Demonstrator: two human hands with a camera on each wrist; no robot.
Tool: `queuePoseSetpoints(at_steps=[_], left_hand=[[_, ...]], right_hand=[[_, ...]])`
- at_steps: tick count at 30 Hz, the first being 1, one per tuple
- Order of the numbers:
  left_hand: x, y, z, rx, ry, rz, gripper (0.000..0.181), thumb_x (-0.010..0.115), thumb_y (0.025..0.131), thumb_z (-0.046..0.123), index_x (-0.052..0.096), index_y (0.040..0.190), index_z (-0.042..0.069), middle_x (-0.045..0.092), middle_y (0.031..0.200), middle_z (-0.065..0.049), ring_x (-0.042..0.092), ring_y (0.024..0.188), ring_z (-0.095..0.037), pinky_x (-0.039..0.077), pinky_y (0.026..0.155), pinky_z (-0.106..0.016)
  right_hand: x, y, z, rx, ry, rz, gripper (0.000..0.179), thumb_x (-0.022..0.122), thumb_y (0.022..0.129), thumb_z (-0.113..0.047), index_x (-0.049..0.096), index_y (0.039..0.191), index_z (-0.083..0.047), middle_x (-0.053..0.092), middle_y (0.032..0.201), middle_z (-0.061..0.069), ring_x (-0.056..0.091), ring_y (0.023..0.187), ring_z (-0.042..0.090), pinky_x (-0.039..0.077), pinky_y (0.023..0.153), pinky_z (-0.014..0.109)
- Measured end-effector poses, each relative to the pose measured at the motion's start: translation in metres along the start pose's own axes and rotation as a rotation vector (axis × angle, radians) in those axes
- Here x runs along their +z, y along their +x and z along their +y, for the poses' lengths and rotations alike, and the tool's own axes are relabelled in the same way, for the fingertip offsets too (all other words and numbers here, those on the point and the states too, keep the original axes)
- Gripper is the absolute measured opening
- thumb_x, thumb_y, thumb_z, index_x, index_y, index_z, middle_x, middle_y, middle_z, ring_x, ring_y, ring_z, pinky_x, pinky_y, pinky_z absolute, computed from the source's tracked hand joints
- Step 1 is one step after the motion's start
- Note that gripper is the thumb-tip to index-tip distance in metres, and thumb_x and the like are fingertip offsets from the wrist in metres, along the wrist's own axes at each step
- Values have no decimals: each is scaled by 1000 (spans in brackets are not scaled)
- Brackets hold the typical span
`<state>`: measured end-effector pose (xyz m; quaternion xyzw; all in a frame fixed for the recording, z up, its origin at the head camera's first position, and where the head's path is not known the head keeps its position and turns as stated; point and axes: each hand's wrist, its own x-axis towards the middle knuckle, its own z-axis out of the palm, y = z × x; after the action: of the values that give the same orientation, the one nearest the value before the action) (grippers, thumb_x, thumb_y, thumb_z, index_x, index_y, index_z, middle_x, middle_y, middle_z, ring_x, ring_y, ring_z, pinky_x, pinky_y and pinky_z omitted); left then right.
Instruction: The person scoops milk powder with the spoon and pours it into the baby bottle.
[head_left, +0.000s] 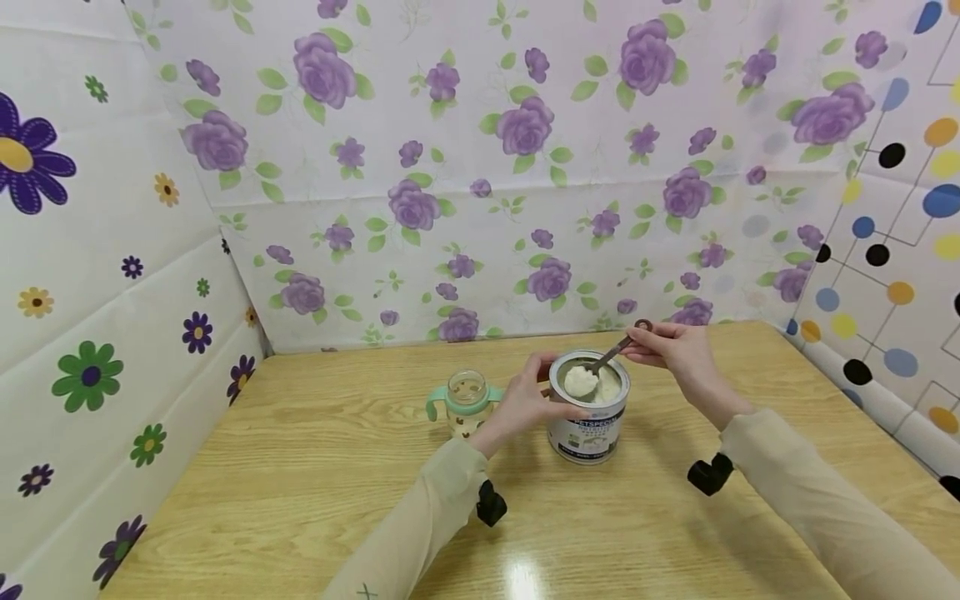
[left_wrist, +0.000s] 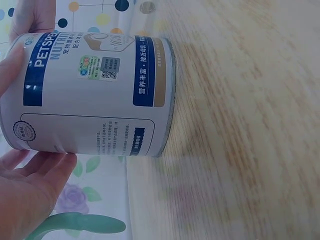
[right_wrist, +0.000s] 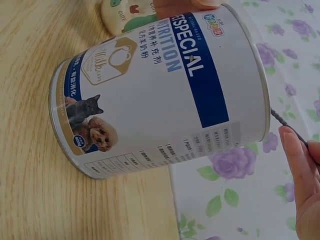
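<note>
A white and blue can of pet milk powder [head_left: 588, 437] stands upright on the table, its top off and pale powder [head_left: 609, 385] inside. My left hand [head_left: 522, 400] grips the can near its rim, thumb in front and fingers behind. In the right hand [head_left: 678, 354] I pinch the handle of a dark spoon [head_left: 617, 348]. The spoon slants down into the can, and its bowl carries a heap of white powder [head_left: 581, 382]. In the right wrist view the right hand [right_wrist: 302, 185] shows at the edge, beyond the rim.
Left of the can stands a clear cup [head_left: 467, 396] with a green collar and green handles, partly behind my left hand. The wooden table [head_left: 315, 467] meets flower-patterned cloth [head_left: 420, 275] at the back. Dotted cloth [head_left: 885, 292] lines the right side.
</note>
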<state>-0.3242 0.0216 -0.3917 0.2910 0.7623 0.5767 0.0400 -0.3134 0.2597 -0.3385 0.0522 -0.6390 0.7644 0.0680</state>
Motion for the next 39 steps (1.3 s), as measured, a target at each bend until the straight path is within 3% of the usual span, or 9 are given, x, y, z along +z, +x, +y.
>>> queuePoseSetpoints(at_steps=[10, 16, 24, 31, 36, 39], left_hand=[[0, -1, 4, -43, 2, -21, 78, 83, 65, 19, 37, 128, 15, 45, 118, 5, 45, 109, -14, 39, 89, -30], [-2, -2, 9, -31, 21, -63, 78, 82, 67, 17, 34, 129, 12, 44, 121, 1, 44, 112, -16, 37, 92, -35], [-7, -2, 19, -109, 127, -34, 96, 83, 65, 27, 24, 139, 9, 35, 134, -7, 36, 120, -20, 34, 94, -40], [-23, -1, 34, -63, 119, -39, 94, 81, 68, 27, 22, 140, 12, 36, 136, -6, 32, 125, -21, 32, 95, -39], [-37, -1, 43, 5, 94, -32, 89, 79, 71, 21, 23, 139, 9, 37, 134, -8, 32, 124, -21, 31, 97, -36], [-45, -4, 45, 11, 70, -30, 88, 79, 72, 19, 23, 139, 8, 36, 134, -10, 32, 124, -22, 29, 98, -33]], right_hand=[[-3, 0, 3, 10, 26, 33, 27, 63, 84, -3, 57, 102, 17, 65, 77, 17, 65, 70, 26, 48, 69, 33], [-3, -1, 3, 16, 32, 40, 34, 62, 85, -2, 52, 108, 20, 65, 78, 16, 65, 71, 25, 48, 69, 32], [-5, -1, 1, 9, 78, 24, 15, 62, 85, -3, 65, 96, 7, 66, 79, 17, 65, 72, 24, 48, 71, 32], [-6, -1, -1, 18, 139, 28, 9, 60, 86, 1, 69, 86, 0, 65, 78, 17, 65, 71, 25, 48, 71, 33], [-6, 0, -3, 19, 178, 25, 9, 59, 86, 3, 68, 87, 2, 65, 78, 18, 65, 72, 26, 48, 71, 33], [-6, 0, -3, 24, 190, 25, 10, 58, 86, 3, 68, 89, 4, 65, 79, 18, 65, 73, 26, 48, 71, 33]])
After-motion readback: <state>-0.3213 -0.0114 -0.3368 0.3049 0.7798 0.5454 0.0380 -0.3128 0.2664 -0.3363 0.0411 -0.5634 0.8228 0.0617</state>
